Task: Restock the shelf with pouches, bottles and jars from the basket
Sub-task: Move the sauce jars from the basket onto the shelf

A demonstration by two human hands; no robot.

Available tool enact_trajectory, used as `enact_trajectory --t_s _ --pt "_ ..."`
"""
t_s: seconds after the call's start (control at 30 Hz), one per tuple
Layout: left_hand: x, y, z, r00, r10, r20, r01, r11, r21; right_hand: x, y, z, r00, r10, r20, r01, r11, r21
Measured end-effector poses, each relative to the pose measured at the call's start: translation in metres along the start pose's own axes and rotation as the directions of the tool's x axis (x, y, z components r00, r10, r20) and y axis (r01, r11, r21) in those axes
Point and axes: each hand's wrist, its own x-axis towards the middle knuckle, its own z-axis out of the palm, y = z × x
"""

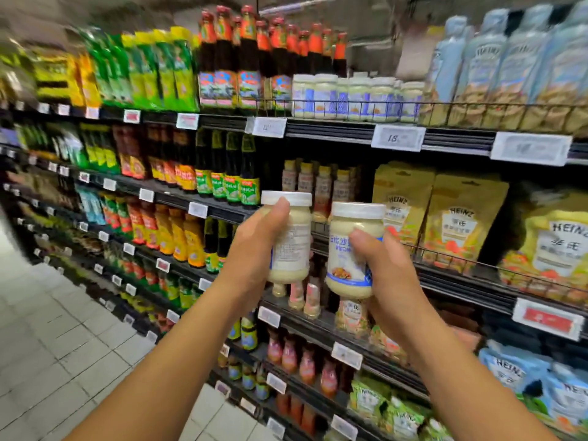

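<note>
Jars in hand, shelving
My left hand (pixel 254 249) grips the left jar (pixel 294 240), right hand (pixel 393 281) the right jar (pixel 348 253) — next I'd raise both to the jar row (pixel 356 97) above.

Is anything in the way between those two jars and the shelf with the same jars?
Only air lies between. But a wire rail fronts the matching jars up top, so the left jar and right jar must go over it.

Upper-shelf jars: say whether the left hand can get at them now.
Likely not to grasp: the way to the upper-shelf jars looks free, but the left hand is full, gripping a jar.
</note>
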Motion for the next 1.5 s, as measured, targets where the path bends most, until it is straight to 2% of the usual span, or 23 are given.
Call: enact_trajectory --t_s 0.23,0.4,0.47,0.53,0.6,0.8,1.07,1.33,1.5 --pt "0.058 0.028 -0.006 0.99 0.119 0.076 -0.118 0.993 -0.02 0.062 -0.023 0.004 0.994 -0.107 0.022 0.108 0.992 -0.06" --pt "0.108 0.049 -0.003 0.981 0.146 0.129 -0.141 0.989 -0.045 0.115 -0.037 0.001 0.99 -0.137 0.024 0.137 0.99 -0.014" --pt "0.129 0.057 0.0 0.975 0.157 0.156 -0.155 0.988 -0.027 0.134 -0.046 -0.001 0.987 -0.14 0.077 0.143 0.99 -0.024" --pt "0.152 0.065 0.005 0.965 0.178 0.193 -0.181 0.984 -0.005 0.152 -0.056 -0.003 0.969 -0.159 0.19 0.172 0.983 -0.055" --pt "0.17 0.074 0.011 0.952 0.203 0.23 -0.206 0.978 -0.011 0.167 -0.068 -0.003 0.961 -0.161 0.223 0.177 0.983 -0.051" --pt "0.219 0.107 0.028 0.902 0.258 0.347 -0.257 0.965 -0.05 0.214 -0.1 -0.001 0.959 -0.198 0.203 0.215 0.974 -0.069" --pt "0.271 0.145 0.038 0.878 0.247 0.411 -0.233 0.969 -0.084 0.262 -0.127 0.006 0.971 -0.123 0.203 0.12 0.992 0.03" --pt "0.332 0.155 0.033 0.85 0.256 0.461 -0.23 0.967 -0.111 0.308 -0.132 0.022 0.978 -0.185 0.094 0.193 0.978 -0.079" --pt "0.369 0.162 0.012 0.774 0.194 0.603 -0.137 0.981 -0.14 0.333 -0.138 0.031 0.982 -0.187 0.005 0.186 0.972 -0.144"
